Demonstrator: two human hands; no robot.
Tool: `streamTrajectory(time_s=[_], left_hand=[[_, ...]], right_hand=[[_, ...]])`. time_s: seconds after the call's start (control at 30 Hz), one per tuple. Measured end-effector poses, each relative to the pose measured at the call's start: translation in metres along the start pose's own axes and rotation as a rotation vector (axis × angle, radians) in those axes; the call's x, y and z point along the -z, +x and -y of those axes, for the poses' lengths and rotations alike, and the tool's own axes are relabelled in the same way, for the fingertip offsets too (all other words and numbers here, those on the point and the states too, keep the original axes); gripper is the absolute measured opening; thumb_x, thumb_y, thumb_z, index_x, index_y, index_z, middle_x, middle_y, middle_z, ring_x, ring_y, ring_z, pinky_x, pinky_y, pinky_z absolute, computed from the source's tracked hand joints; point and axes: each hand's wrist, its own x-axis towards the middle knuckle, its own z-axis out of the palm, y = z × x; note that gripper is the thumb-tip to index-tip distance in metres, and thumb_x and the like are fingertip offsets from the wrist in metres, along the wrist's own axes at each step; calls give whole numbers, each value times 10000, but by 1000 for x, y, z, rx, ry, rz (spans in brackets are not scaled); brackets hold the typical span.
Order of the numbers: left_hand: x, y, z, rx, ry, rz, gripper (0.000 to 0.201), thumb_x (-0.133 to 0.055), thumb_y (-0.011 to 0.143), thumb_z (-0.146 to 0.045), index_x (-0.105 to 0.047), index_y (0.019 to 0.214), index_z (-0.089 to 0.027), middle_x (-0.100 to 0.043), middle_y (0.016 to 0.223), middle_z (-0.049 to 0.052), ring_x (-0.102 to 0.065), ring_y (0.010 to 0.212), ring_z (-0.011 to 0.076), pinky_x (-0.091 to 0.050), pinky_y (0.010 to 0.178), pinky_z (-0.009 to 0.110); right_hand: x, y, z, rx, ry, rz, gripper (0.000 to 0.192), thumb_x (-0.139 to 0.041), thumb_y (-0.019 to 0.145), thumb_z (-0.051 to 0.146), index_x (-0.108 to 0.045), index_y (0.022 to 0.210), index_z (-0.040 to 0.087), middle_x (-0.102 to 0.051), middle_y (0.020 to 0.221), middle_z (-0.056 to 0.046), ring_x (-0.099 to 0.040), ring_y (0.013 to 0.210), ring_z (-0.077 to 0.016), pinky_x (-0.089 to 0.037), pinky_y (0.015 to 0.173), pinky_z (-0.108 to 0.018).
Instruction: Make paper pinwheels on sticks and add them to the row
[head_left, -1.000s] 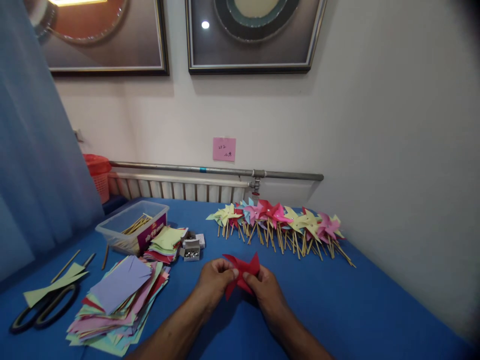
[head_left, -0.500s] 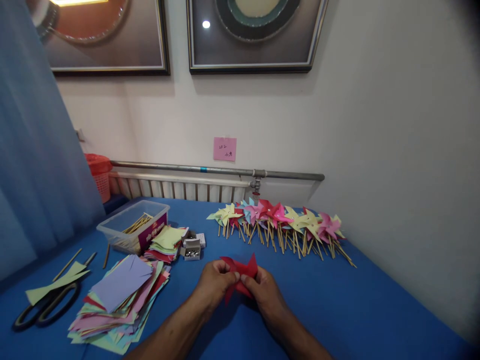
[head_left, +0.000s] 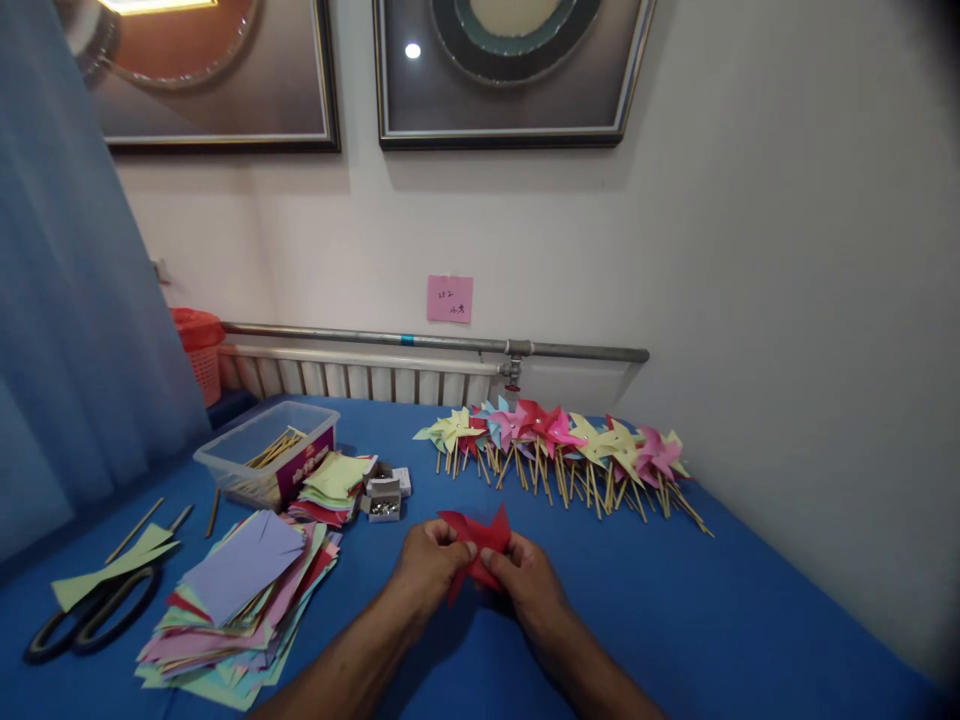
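A blue table [head_left: 675,620] fills the lower part of the view and runs back to a white wall, with a blue curtain [head_left: 67,300] hanging along its left edge. Along the far edge, right of the middle, lies a long row of finished paper pinwheels [head_left: 562,440] on wooden sticks, heads toward the wall and sticks pointing to the near side. Toward the near left corner sits a loose stack of coloured paper squares [head_left: 240,590], with black-handled scissors [head_left: 82,615] just beside it at the left edge. Behind the stack stands a clear plastic tub [head_left: 262,450] holding wooden sticks, a smaller paper pile [head_left: 334,480] next to it, and a small open box of pins [head_left: 384,498] just right of that pile.

Both forearms come in from the near edge and meet near the middle of the table, wrists low and close together. The left hand [head_left: 427,565] curls palm-down, its fingertips pinching the left part of a red paper pinwheel [head_left: 480,545]. The right hand [head_left: 525,585] grips the same piece from the right, thumb and fingers closed on it. The red paper sits between the two hands, low over the table, points sticking out above and below the fingers
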Motion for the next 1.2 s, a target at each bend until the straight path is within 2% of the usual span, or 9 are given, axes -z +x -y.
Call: streamTrajectory(time_s=[0.3,0.43,0.53,0.67,0.8,0.97,1.2], left_hand=[[-2,-2,-2,22,-16,39,320,-806,509,-380,-569,548,-169,-587,471,4,-494,436,111,-331,480,239],[-3,-6,-6,14,-50,54,341,-830,507,-386,-582,570,-161,-608,501,10,-508,455,111,-346,497,239],[-2,-8,-9,2,-71,80,369,-834,531,-430,-589,583,-158,-613,512,11,-513,465,111,-360,516,243],[0,-7,-10,40,-98,117,414,-812,563,-517,-622,613,-153,-609,498,15,-544,472,134,-374,521,249],[0,-5,-9,20,-62,90,409,-817,543,-500,-627,606,-143,-599,483,13,-513,445,120,-347,495,242],[-2,-7,-13,3,-45,38,364,-811,529,-455,-605,570,-158,-596,476,10,-493,431,110,-340,483,239],[-2,-7,-13,-17,27,-16,304,-788,543,-396,-582,533,-173,-528,441,-28,-402,403,85,-274,448,227]], right_hand=[[-2,-2,3,31,-22,-4,396,-768,721,472,-713,905,126,-679,632,-12,-576,545,-134,-426,538,-233],[0,3,-1,25,2,6,411,-799,679,494,-707,864,139,-673,613,-1,-578,520,-135,-442,529,-241],[3,7,-5,10,19,-31,434,-823,647,498,-696,857,140,-677,610,1,-588,509,-134,-460,521,-242],[8,7,-8,-10,10,-70,415,-800,689,487,-694,883,136,-695,638,-10,-605,514,-129,-471,513,-227],[9,8,-11,1,-2,-66,398,-779,716,489,-685,882,139,-694,631,-13,-607,503,-130,-469,502,-225],[8,14,-18,-8,-28,-90,443,-786,661,537,-658,835,150,-651,548,6,-580,445,-131,-397,422,-209],[6,10,-14,-7,-112,-74,424,-731,710,539,-665,825,136,-668,550,-4,-543,444,-111,-372,429,-201]])
